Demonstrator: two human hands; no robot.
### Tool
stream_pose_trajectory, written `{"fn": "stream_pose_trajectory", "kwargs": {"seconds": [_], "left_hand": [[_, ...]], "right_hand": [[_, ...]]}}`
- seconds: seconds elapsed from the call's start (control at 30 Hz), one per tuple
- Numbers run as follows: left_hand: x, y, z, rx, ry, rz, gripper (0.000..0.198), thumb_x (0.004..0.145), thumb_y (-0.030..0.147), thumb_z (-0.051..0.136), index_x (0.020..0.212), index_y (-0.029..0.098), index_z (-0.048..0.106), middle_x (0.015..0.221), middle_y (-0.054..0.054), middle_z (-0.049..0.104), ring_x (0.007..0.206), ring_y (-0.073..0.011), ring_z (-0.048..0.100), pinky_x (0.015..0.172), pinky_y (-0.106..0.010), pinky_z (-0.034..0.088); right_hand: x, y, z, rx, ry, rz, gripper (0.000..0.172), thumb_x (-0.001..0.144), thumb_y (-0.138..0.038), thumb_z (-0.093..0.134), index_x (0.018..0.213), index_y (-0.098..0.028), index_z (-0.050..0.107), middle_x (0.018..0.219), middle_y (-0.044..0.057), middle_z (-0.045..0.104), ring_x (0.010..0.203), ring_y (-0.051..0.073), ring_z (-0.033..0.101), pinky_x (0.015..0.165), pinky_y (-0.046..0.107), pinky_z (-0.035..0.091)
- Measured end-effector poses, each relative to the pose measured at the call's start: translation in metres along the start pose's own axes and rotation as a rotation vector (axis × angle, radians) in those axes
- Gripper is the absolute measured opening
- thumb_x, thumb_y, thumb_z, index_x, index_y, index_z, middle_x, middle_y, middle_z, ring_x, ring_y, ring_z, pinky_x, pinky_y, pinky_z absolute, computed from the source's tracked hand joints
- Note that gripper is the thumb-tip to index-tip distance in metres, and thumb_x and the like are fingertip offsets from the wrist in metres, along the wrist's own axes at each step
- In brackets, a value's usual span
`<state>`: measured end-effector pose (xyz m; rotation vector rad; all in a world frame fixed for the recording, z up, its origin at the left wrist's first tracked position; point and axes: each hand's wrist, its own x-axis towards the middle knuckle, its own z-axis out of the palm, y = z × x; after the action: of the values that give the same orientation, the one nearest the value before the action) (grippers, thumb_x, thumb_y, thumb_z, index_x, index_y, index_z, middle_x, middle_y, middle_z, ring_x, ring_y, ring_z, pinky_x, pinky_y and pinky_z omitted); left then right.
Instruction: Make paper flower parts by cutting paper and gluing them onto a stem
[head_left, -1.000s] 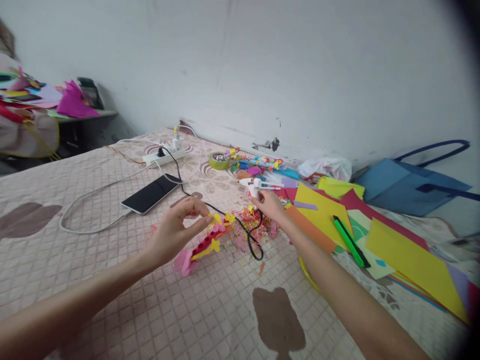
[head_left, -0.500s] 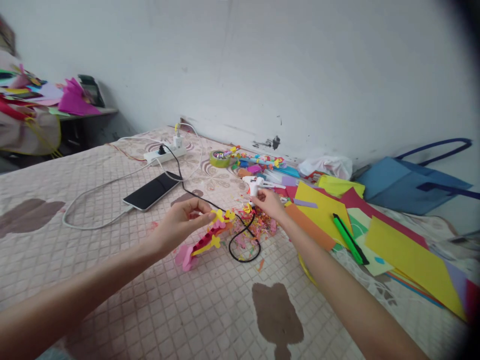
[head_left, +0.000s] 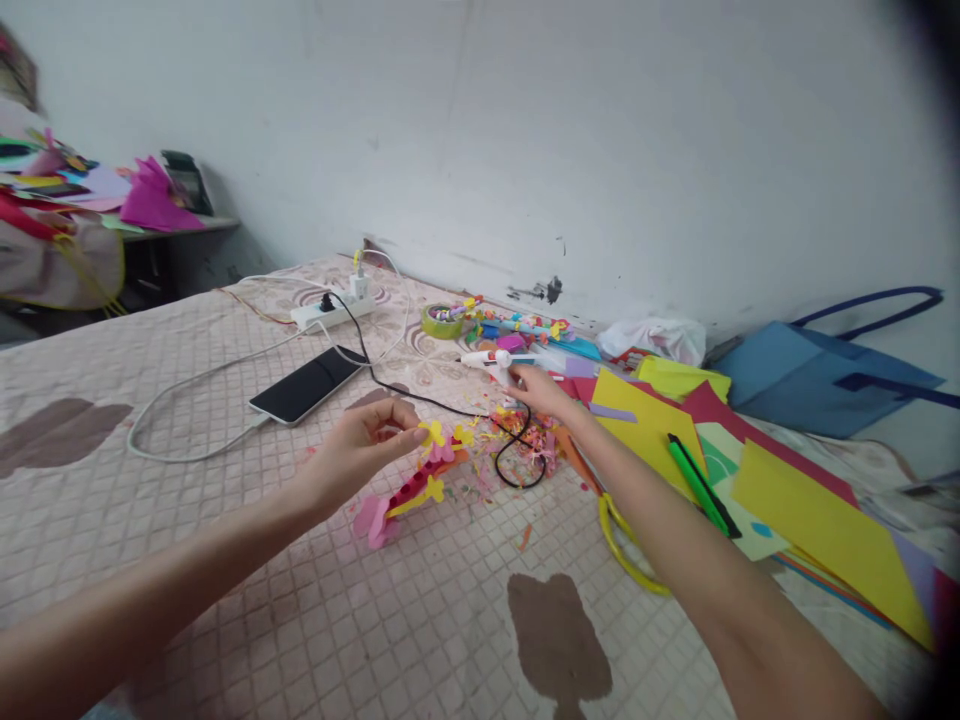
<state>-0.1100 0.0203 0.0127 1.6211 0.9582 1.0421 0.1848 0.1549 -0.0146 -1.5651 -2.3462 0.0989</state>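
The right hand is closing around the white glue gun and has turned it since half a second ago: it was standing with its handle down then, and now it is lying nearly level, nozzle pointing left. Its black cord is trailing differently too, the loop now lying further right, beside the heap of paper scraps. The left hand is keeping much the same place, pinching a small yellow paper flower between thumb and fingertips at the upper end of the red and pink paper piece, which is resting on the patterned bed cover. A yellow ring-shaped handle is showing more now by the right forearm, though the arm is still covering part of it, so what it belongs to is hard to tell. A green marker is lying on the coloured paper sheets, which run out of view to the right; any print on it is too small to read. The phone is lying screen dark, with no writing visible.
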Motion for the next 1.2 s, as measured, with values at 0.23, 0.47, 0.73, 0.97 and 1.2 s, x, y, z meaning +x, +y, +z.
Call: {"fn": "stream_pose_trajectory", "kwargs": {"seconds": [0.23,0.47,0.73,0.97,1.2], "left_hand": [[0.0,-0.005,-0.002,0.001,0.008,0.006,0.02,0.078,0.033,0.061,0.073,0.014,0.057,0.07,0.0,0.056,0.063,-0.0097,0.053,0.055,-0.021,0.042],[0.002,-0.003,0.001,-0.024,-0.011,-0.042,0.02,0.076,0.033,0.062,0.072,0.015,0.057,0.069,0.0,0.057,0.062,-0.01,0.053,0.055,-0.021,0.041],[0.005,0.005,0.004,-0.012,-0.018,-0.128,0.02,0.072,0.033,0.064,0.068,0.015,0.057,0.068,0.0,0.058,0.063,-0.0113,0.054,0.056,-0.023,0.041],[0.008,0.005,0.01,0.101,-0.086,-0.101,0.021,0.072,0.035,0.064,0.069,0.015,0.059,0.076,-0.002,0.061,0.068,-0.0135,0.057,0.06,-0.026,0.045],[0.009,0.007,0.014,0.326,-0.099,0.014,0.018,0.075,0.034,0.061,0.07,0.017,0.06,0.085,-0.003,0.065,0.082,-0.0156,0.06,0.073,-0.029,0.046]], "right_hand": [[-0.003,0.002,0.006,-0.008,0.006,0.003,0.028,0.078,-0.033,0.062,0.093,-0.01,0.062,0.093,0.012,0.065,0.083,0.021,0.057,0.071,0.027,0.039],[-0.013,-0.008,0.003,0.046,0.146,0.076,0.025,0.079,-0.036,0.06,0.09,-0.014,0.061,0.087,0.008,0.064,0.079,0.019,0.057,0.068,0.026,0.04],[-0.068,-0.081,-0.013,0.255,0.444,0.13,0.023,0.09,-0.034,0.039,0.082,-0.018,0.053,0.075,0.002,0.058,0.068,0.014,0.053,0.064,0.025,0.04],[-0.107,-0.156,-0.025,0.682,0.13,0.03,0.012,0.083,-0.028,0.053,0.076,-0.018,0.056,0.069,0.0,0.057,0.058,0.011,0.051,0.052,0.022,0.039],[-0.109,-0.157,-0.019,0.713,0.107,0.068,0.01,0.078,-0.018,0.052,0.069,-0.018,0.052,0.064,-0.002,0.052,0.056,0.01,0.047,0.051,0.021,0.036]]}}
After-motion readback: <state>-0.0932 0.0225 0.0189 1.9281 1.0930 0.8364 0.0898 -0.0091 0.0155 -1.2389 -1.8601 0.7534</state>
